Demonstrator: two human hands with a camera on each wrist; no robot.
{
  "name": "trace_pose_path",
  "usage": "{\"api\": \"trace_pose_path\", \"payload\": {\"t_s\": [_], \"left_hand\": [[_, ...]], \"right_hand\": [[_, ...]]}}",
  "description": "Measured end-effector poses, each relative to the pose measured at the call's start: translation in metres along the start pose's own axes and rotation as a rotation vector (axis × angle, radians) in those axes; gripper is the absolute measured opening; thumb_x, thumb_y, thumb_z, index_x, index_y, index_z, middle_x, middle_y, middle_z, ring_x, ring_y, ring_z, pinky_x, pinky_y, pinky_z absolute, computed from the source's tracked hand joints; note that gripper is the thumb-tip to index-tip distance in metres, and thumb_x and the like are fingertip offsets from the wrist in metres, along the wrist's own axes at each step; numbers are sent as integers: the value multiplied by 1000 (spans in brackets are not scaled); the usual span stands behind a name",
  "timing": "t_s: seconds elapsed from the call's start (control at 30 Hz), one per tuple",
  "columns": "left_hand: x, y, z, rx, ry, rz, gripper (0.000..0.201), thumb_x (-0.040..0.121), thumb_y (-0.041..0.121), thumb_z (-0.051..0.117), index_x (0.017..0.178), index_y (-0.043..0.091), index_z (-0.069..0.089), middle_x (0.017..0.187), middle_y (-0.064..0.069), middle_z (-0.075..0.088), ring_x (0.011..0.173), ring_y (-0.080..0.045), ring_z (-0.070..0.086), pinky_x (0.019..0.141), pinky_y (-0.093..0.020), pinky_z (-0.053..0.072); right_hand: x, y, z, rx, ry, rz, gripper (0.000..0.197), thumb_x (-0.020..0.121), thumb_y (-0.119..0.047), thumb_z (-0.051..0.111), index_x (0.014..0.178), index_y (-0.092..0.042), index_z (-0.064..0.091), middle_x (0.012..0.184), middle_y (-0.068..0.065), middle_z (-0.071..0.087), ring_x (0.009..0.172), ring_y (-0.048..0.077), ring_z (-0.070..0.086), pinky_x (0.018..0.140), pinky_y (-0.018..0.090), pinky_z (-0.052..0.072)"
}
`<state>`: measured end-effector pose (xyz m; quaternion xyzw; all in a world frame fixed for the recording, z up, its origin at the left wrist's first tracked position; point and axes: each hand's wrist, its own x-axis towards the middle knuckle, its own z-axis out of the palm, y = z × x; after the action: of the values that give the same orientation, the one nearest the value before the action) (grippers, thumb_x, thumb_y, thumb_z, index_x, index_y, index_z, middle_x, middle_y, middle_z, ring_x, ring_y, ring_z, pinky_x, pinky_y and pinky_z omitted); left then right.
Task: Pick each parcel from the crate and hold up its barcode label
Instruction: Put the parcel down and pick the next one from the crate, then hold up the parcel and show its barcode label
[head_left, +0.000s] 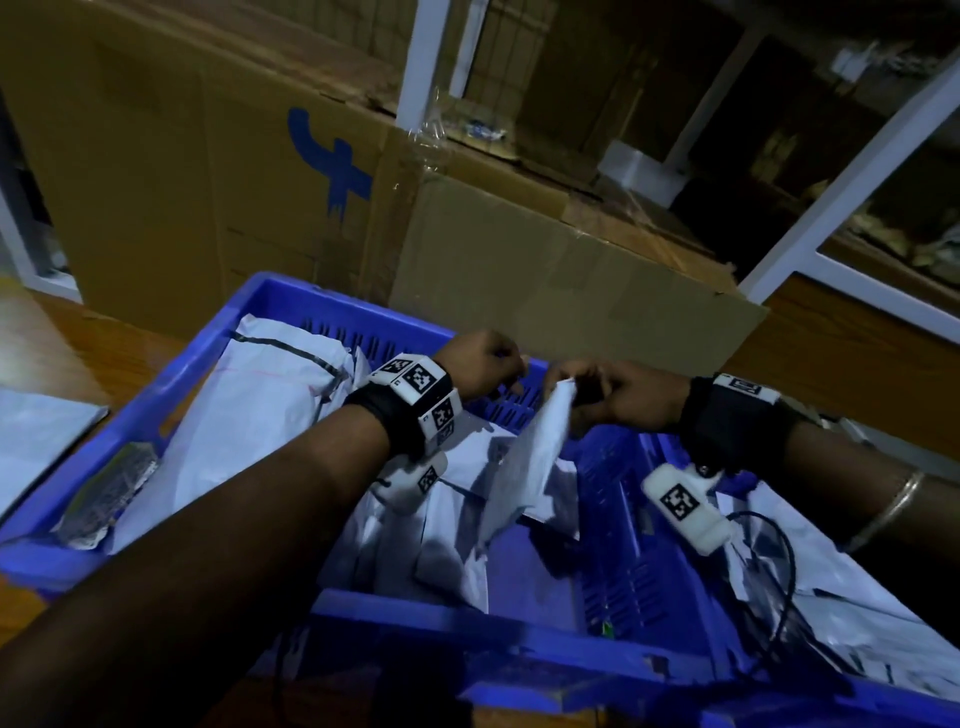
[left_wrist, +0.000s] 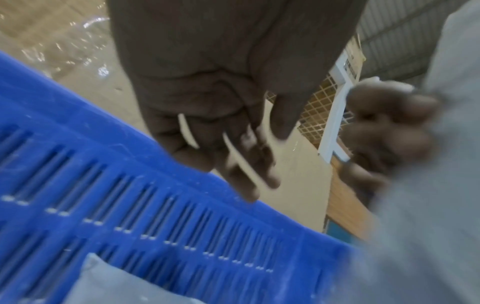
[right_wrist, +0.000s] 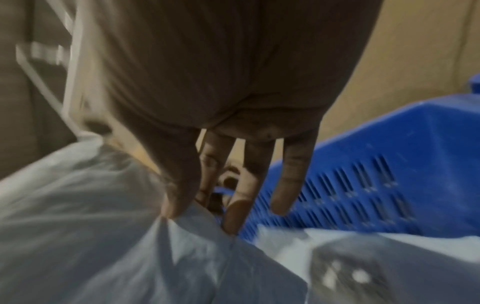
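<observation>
A blue slotted crate (head_left: 208, 364) holds several grey-white polybag parcels. My right hand (head_left: 582, 389) pinches the top corner of one flat grey parcel (head_left: 524, 462), which hangs above the crate's middle. In the right wrist view the thumb and fingers of that hand (right_wrist: 202, 214) nip the bag's crumpled edge (right_wrist: 130, 246). My left hand (head_left: 506, 371) hovers just left of that corner, over the crate's far wall. Its fingers (left_wrist: 233, 164) hang loosely curled above the wall (left_wrist: 130, 205) and hold nothing. No barcode label shows on the held parcel.
A large parcel (head_left: 260, 405) and a silvery wrapped one (head_left: 109, 493) lie in the crate's left half. More parcels and a black cable (head_left: 779, 571) lie at the right. Cardboard boxes (head_left: 519, 270) stand right behind the crate. Another bag (head_left: 41, 431) lies on the wooden table at the left.
</observation>
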<state>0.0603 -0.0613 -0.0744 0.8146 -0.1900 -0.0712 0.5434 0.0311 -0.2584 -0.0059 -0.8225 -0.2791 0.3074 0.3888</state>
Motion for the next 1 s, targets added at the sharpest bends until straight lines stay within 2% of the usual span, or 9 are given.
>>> {"api": "trace_pose_path", "payload": {"t_s": [0.1,0.23,0.33,0.43,0.57,0.67,0.77,0.9,1.0], "left_hand": [[-2,9,5,-260,-55,8,35,101,29,47,81,6,64,74,-10,64,72,-25,59,71,-33,50],[-3,12,4,-262,-129,36,38,100,33,47,78,9,66,71,3,64,66,-9,57,68,-24,43],[-1,6,2,-189,-191,76,30,94,26,58,71,9,66,62,10,59,63,-4,52,69,-24,39],[1,-1,0,-210,-180,77,42,86,37,65,81,-4,66,75,-12,62,70,-15,56,69,-31,43],[4,-7,-5,-170,-87,82,37,84,32,66,77,-4,63,70,-12,61,66,-17,57,65,-32,43],[7,-12,-8,-90,-21,62,42,84,34,67,82,-8,63,74,-14,61,72,-19,57,70,-34,42],[10,-19,-11,2,32,49,29,93,23,64,83,-4,64,73,-11,60,72,-18,55,72,-34,42],[11,-23,-16,107,119,5,28,94,28,61,83,3,65,70,-5,60,72,-17,56,68,-30,39],[11,-25,-21,208,169,-9,26,95,29,59,81,8,64,66,-2,57,71,-22,57,64,-30,36]], "right_hand": [[-5,-5,-18,51,107,-88,41,77,-41,78,96,-8,62,94,21,64,90,24,61,79,37,52],[-10,-2,-36,168,193,-154,9,85,-13,69,93,-13,63,94,8,67,90,20,63,78,28,52],[-12,4,-42,199,240,-179,19,82,5,58,88,-13,65,90,11,66,89,24,62,77,33,52],[-13,10,-41,155,277,-186,20,80,-12,72,90,-1,58,97,23,60,96,29,62,80,36,54],[-16,24,-35,235,381,-48,26,80,-24,68,96,-4,62,97,7,69,87,18,66,77,35,52],[-18,36,-34,380,405,49,38,73,-35,76,99,-8,68,98,10,70,85,24,65,71,33,54],[-17,42,-32,507,521,115,20,90,-22,54,93,-13,72,77,6,66,64,21,56,53,28,45],[-10,48,-29,549,557,168,32,90,-48,56,87,-18,68,71,8,60,49,20,45,49,26,40],[-1,48,-23,398,571,164,16,92,-30,65,98,-15,64,81,9,60,56,16,53,51,25,42]]}}
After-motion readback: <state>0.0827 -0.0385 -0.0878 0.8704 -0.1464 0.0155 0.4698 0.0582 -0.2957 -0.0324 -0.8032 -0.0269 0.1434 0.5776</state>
